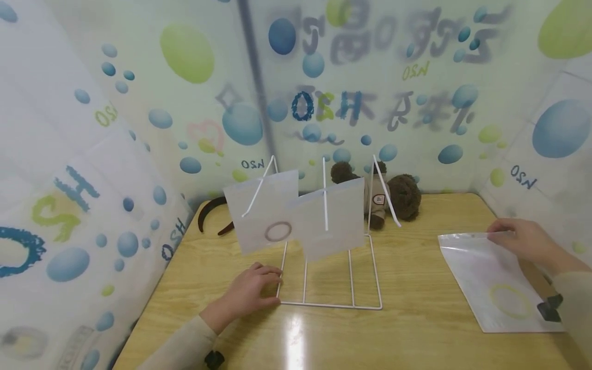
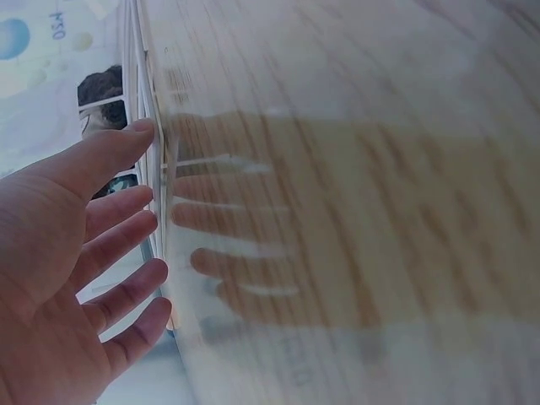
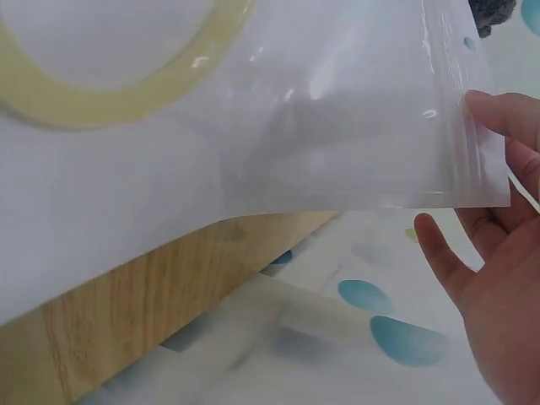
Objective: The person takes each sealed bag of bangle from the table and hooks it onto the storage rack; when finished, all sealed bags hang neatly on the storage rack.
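Note:
My left hand (image 1: 247,290) rests at the near left corner of a white wire display rack (image 1: 330,305), fingers fairly straight and touching its base; the left wrist view shows them spread along the wire. Two white zip bags hang from the rack's prongs: the left bag (image 1: 252,198) holds a brownish ring (image 1: 266,234), and the right bag (image 1: 339,221) shows nothing clear inside. At the table's right side, my right hand (image 1: 524,239) pinches the top edge of another clear-and-white zip bag (image 1: 467,272), which holds a yellow ring (image 3: 93,110). This bag hangs tilted over the table.
Behind the rack sits a brown plush toy (image 1: 404,198). A dark brown curved object (image 1: 205,210), partly hidden by the left bag, lies at the back left. Patterned walls (image 1: 393,77) enclose the wooden table (image 1: 416,318) at the back and sides.

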A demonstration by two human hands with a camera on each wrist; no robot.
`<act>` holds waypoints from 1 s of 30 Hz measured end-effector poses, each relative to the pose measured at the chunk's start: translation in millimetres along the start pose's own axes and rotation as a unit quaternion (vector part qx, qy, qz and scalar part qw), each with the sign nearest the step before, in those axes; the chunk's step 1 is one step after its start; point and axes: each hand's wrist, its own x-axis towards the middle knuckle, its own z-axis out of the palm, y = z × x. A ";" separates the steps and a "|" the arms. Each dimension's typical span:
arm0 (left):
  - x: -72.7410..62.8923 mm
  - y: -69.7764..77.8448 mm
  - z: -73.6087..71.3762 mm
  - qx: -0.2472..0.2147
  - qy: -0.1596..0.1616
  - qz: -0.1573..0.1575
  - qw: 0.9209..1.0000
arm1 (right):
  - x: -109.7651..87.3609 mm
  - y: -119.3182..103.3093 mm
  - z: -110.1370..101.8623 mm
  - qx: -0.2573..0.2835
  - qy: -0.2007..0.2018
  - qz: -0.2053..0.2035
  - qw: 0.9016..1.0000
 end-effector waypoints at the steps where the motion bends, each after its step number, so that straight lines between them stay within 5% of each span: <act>1: 0.5 -0.4 -0.1 0.001 0.000 0.001 1.000 | -2.1 -2.4 -1.0 -0.002 0.004 -0.007 1.000; 11: 0.4 -1.1 2.0 0.001 0.000 -0.001 1.000 | -16.8 -20.0 -5.3 -0.033 0.108 -0.099 0.989; 19: 0.3 -1.3 1.6 0.002 0.010 0.006 1.000 | -29.0 -44.0 -11.5 -0.033 0.122 -0.121 0.985; 30: 0.0 -1.4 1.6 0.006 0.008 0.003 1.000 | -44.4 -63.7 -22.7 -0.030 0.174 -0.187 0.966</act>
